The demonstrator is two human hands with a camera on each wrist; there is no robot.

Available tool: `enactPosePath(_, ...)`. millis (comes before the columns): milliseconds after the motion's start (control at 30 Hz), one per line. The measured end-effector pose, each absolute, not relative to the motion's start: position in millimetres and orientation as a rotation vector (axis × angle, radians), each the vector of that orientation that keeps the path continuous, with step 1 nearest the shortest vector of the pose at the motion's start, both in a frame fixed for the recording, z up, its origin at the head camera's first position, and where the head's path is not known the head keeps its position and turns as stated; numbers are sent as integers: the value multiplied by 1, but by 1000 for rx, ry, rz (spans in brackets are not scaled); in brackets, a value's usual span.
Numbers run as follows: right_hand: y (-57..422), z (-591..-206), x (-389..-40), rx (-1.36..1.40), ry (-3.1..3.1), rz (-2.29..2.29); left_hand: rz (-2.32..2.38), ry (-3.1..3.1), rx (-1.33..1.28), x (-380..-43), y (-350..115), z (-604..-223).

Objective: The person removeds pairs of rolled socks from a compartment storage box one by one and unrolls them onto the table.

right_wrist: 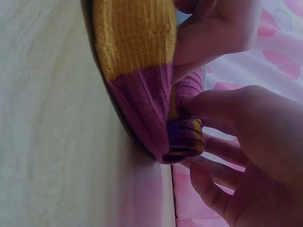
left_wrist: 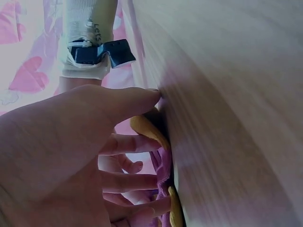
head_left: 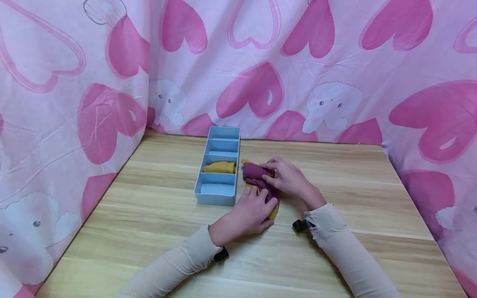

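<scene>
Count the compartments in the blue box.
4, in a row along the blue box: far-end compartment, second compartment, third compartment holding the yellow roll, near-end compartment. None appear hidden.

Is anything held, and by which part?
The right hand holds the maroon and yellow cloth by its rolled end; the left hand touches its flat part.

Your left arm (head_left: 173, 267) and right arm (head_left: 352, 252) both reach out in front of you, and your hands are close together. Your left hand (head_left: 250, 211) is palm down, with its fingers spread and its thumb (left_wrist: 130, 101) out straight. Your right hand (head_left: 287, 177) is a bit farther away, bent in a pinch, pointing left.
</scene>
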State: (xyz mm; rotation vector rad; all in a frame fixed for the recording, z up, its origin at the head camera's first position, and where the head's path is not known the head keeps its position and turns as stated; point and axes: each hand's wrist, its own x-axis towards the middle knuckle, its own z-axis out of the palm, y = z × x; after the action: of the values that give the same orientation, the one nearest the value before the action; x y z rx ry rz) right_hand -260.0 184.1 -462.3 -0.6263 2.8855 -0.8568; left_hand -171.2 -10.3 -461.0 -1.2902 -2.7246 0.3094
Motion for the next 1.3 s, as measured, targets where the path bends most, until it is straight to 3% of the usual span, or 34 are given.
enactPosePath(767, 177, -463, -265, -647, 3019, -790, -75, -2818, -1269, -176, -14, -457)
enactPosePath(1300, 180, -468, -274, -635, 2996, -808, -72, -2848, -1327, -179, -12, -460)
